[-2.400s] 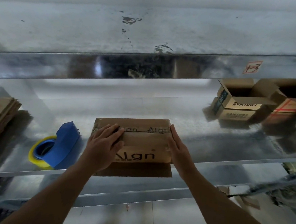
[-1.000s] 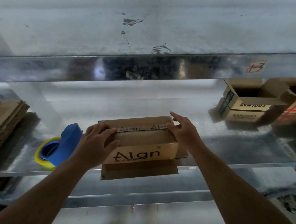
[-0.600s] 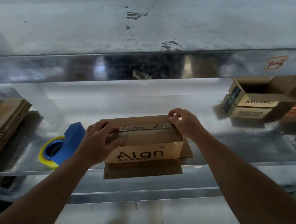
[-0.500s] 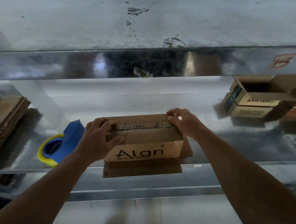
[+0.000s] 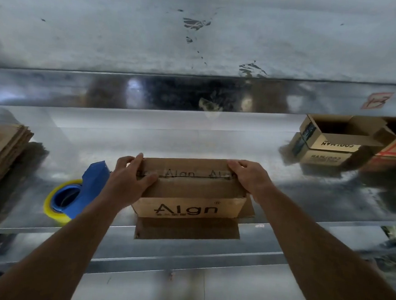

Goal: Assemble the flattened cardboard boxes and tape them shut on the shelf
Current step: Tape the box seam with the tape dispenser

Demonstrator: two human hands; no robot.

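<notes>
Left hand (image 5: 129, 180) and right hand (image 5: 249, 177) gripped opposite top ends of the Algn box (image 5: 189, 191), fingers curled over its edges. Blue tape dispenser (image 5: 81, 188) lay just frame-left of the left hand; flattened cardboard stack (image 5: 0, 152) far left, open boxes (image 5: 338, 138) upper right. The box sat between both hands, centre frame, on the metal shelf (image 5: 216, 146).

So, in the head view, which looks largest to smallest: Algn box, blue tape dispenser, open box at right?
Largest: Algn box. Then blue tape dispenser and open box look alike; the open box is farther, so unranked.
</notes>
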